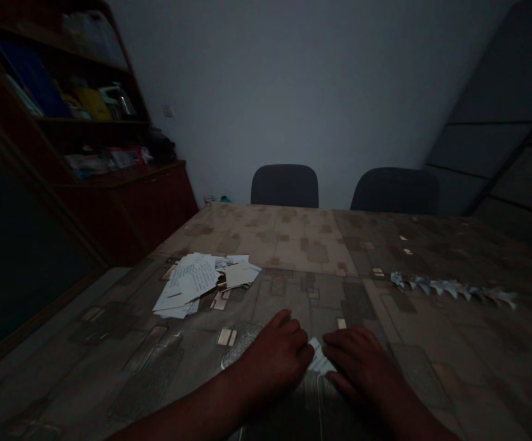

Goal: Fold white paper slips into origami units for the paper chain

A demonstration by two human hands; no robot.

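Note:
A small piece of printed white paper (321, 360), which looks folded, lies between my two hands at the near side of the table. My left hand (282, 350) is curled closed at the paper's left edge, its fingertips partly hidden. On the other side, my right hand (360, 361) holds the paper's right edge between fingers and thumb. Much of the sheet is covered by the fingers. To the left, farther off, is a loose pile of printed paper pieces (192, 282). A row of folded paper pieces (452, 289) lies on the right.
The table (293, 294) has a patterned cover. Two dark chairs, a left one (284, 185) and a right one (395, 190), stand behind its far edge. A reddish wooden cabinet (151, 196) with filled shelves is at the left. The room is dim.

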